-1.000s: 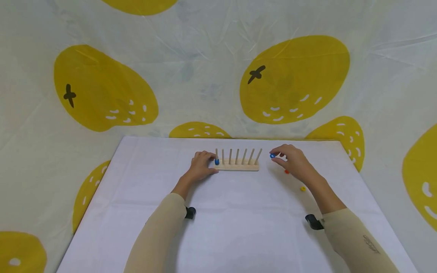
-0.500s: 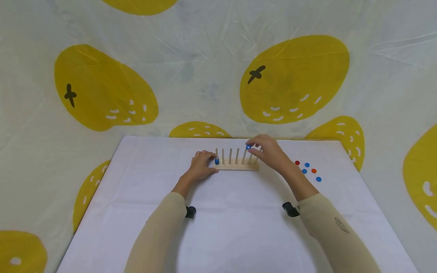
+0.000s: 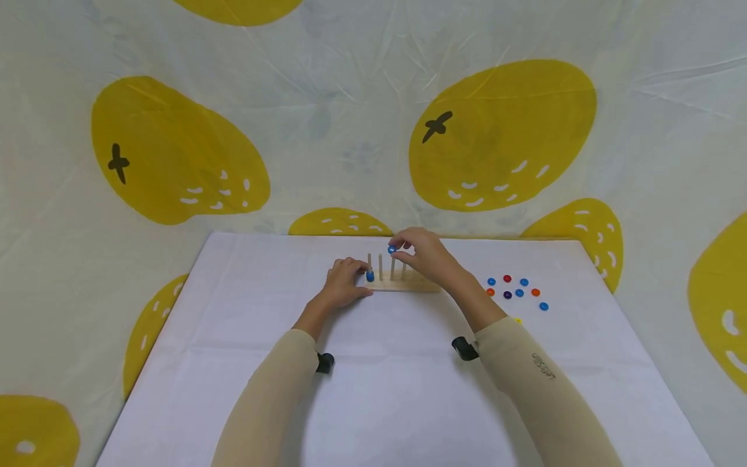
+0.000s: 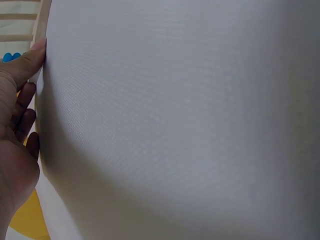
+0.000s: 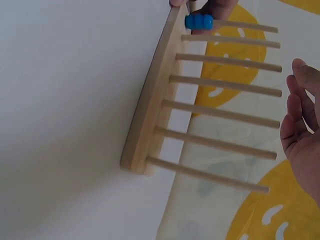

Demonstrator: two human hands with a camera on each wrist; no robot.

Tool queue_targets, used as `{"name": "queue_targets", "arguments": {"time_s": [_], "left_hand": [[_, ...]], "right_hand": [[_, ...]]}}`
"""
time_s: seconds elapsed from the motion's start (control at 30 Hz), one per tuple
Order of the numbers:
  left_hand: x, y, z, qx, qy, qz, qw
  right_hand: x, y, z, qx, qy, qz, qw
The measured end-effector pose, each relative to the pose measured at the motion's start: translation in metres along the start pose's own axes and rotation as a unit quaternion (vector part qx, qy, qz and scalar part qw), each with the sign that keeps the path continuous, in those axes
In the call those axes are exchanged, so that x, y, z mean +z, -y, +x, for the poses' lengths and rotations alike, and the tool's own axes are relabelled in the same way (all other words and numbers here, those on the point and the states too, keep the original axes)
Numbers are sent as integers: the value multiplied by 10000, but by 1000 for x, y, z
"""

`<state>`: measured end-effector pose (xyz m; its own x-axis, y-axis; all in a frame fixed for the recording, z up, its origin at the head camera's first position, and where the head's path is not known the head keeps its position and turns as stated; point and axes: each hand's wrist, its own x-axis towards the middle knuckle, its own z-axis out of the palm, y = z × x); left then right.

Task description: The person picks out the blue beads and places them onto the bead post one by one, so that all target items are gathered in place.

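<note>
A wooden rack (image 3: 403, 285) with a row of upright pegs stands near the far edge of the table. My left hand (image 3: 341, 283) grips its left end, thumb at the front edge, as the left wrist view also shows. Stacked blue beads (image 5: 198, 22) sit low on the leftmost peg. Between thumb and index finger, my right hand (image 3: 428, 256) pinches one blue bead (image 3: 391, 249), which overlaps the top of the third peg from the left in the head view. The right wrist view shows that hand (image 5: 305, 115) beside the peg tips, its bead hidden there.
To the right of the rack, loose beads lie scattered on the white table (image 3: 373, 402): several blue ones (image 3: 524, 282), a red one (image 3: 507, 278), orange ones (image 3: 535, 292), a purple one (image 3: 508, 295) and a yellow one (image 3: 518, 320). A fruit-patterned cloth (image 3: 350, 130) hangs behind the table.
My right hand has carried the blue bead leftward from beside the loose beads to above the rack, uncovering those beads. The left hand and the rack have stayed in place.
</note>
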<state>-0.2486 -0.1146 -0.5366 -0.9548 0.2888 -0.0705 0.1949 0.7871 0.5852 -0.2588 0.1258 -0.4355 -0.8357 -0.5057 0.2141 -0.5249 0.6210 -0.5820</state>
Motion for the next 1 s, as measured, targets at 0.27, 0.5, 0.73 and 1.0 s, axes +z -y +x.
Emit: {"name": "queue_targets", "arguments": {"time_s": [0.27, 0.5, 0.73, 1.0], "left_hand": [[0, 2, 0, 56, -28, -8, 10000], [0, 2, -1, 29, -30, -61, 10000], [-1, 2, 0, 35, 0, -77, 10000], [-1, 2, -1, 96, -47, -97, 9999]], "right_hand": [[14, 13, 14, -279, 152, 56, 9995], [21, 19, 23, -243, 258, 16, 9994], [25, 24, 28, -313, 448, -118, 9984], [28, 24, 30, -122, 571, -197, 9981]]}}
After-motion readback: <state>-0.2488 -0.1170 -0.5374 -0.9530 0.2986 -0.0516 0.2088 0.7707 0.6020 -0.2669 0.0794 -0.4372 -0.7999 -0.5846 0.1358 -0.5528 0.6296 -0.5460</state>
